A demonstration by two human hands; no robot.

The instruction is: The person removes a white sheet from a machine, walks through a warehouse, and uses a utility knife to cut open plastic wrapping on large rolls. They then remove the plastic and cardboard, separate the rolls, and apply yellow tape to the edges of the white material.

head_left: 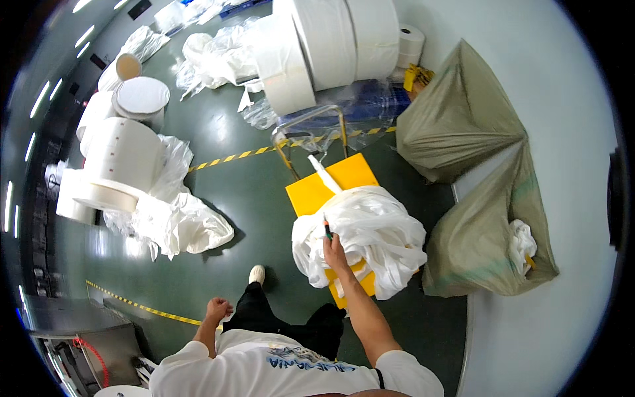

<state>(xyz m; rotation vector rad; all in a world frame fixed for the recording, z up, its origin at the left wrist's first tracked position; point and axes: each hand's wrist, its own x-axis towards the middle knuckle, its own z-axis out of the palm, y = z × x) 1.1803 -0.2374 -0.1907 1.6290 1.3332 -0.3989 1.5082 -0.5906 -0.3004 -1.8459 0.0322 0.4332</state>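
My right hand (pixel 335 253) is closed around a slim, dark green handheld tool (pixel 327 230) with a reddish tip; its exact kind is too small to make out. Tool and hand are over a large, loose heap of white plastic film (pixel 377 225). The heap rests on a yellow platform cart (pixel 354 173) with a metal push handle (pixel 309 118) at its far end. A narrow white strip (pixel 324 175) sticks out from the far side of the heap. My left hand (pixel 219 309) hangs near my left leg, away from the cart, its fingers loosely curled with nothing visible in them.
Large white rolls (pixel 331 43) stand beyond the cart; more rolls (pixel 126 155) and crumpled film (pixel 192 225) lie to the left. Two olive woven sacks (pixel 489 235) lean against the right wall. Yellow-black tape (pixel 231 159) marks the green floor. A metal machine (pixel 99 337) stands at the near left.
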